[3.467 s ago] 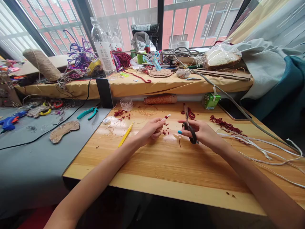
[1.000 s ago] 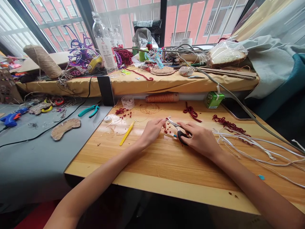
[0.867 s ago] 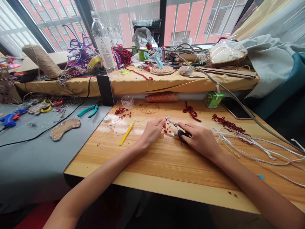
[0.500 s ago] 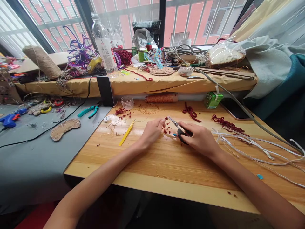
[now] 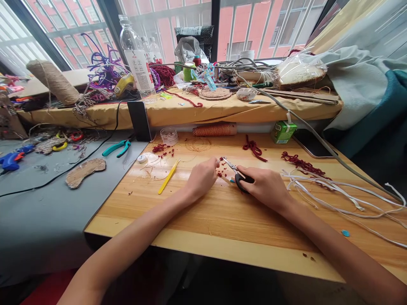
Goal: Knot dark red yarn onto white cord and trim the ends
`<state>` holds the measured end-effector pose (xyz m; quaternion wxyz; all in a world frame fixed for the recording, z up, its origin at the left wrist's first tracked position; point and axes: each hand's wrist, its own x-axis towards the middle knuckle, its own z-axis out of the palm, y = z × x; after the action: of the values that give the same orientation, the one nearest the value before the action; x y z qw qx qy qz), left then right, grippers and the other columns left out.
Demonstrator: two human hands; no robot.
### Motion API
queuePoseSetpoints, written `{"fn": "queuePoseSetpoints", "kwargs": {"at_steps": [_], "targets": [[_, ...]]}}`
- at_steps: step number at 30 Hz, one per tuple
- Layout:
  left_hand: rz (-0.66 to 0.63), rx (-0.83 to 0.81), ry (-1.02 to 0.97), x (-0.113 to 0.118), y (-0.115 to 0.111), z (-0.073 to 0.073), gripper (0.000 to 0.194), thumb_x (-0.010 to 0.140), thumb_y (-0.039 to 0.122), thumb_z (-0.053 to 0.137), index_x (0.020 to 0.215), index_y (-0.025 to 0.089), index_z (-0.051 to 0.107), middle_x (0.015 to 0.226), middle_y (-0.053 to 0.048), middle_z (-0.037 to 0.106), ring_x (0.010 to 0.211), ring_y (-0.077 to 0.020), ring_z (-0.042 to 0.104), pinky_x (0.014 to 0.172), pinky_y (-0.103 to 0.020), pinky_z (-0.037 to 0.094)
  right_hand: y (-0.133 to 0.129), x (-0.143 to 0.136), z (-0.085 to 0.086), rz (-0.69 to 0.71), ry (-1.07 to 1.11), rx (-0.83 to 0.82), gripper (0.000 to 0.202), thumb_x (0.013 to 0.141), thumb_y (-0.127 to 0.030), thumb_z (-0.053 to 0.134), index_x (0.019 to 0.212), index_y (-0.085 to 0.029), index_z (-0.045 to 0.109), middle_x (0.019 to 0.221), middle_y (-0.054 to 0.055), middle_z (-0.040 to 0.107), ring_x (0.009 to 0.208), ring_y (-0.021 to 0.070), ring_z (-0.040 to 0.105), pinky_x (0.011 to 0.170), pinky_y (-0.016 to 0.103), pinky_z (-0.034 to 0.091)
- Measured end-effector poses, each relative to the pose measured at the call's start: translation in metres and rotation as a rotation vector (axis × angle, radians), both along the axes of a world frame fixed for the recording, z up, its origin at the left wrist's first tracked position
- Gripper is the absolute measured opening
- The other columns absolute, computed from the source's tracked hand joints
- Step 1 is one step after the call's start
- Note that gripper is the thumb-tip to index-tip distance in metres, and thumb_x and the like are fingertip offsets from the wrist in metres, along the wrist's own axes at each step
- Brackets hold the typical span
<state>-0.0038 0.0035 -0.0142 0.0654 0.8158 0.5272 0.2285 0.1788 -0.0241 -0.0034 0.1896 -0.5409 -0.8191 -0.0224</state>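
Note:
My right hand (image 5: 265, 184) grips the black handles of a pair of scissors (image 5: 231, 165), whose metal blades point up and left. Close to the blade tips, my left hand (image 5: 203, 176) is closed in a pinch; a small dark red bit shows by its fingertips, but what the fingers hold is too small to tell. Several dark red scraps (image 5: 220, 174) lie on the wooden table (image 5: 190, 224) between and below the hands. A small blue piece sits beside the scissors' handles.
Yellow tweezers (image 5: 168, 178), a clear round container (image 5: 169, 136) and a white cap (image 5: 142, 159) lie left. Dark red yarn (image 5: 302, 164), white cords (image 5: 337, 186), a green carton (image 5: 284, 131) and a phone (image 5: 313, 144) are right. Teal pliers (image 5: 116, 148) rest on the grey surface.
My left hand has turned slightly, and the dark red bit at its fingertips shows less. The scissors' handles look closer together. The whole view has shifted a little.

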Motion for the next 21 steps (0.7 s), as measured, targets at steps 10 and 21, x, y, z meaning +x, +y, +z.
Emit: {"fn": "queuePoseSetpoints", "kwargs": {"at_steps": [10,21], "targets": [[-0.032,0.083,0.286,-0.0028,-0.0046,0.0110,0.022,0.083,0.012,0.032,0.094,0.011,0.051,0.089,-0.010,0.063,0.075,-0.0194,0.060,0.059,-0.027,0.044,-0.0017,-0.0044,0.0070,-0.018,0.108,-0.104,0.030,0.076,-0.032,0.047,0.101,-0.025,0.062,0.091,0.002,0.067,0.076,0.0180,0.060,0.061,0.025,0.039],[-0.106,0.425,0.462,-0.0106,0.0024,0.0045,0.030,0.088,0.013,0.022,0.092,0.014,0.052,0.070,-0.004,0.058,0.059,-0.0147,0.057,0.045,-0.022,0.034,-0.0032,-0.0028,0.0077,0.095,0.298,-0.142,0.028,0.077,-0.028,0.047,0.095,-0.018,0.065,0.078,0.003,0.068,0.068,0.0147,0.057,0.059,0.022,0.039]]}}
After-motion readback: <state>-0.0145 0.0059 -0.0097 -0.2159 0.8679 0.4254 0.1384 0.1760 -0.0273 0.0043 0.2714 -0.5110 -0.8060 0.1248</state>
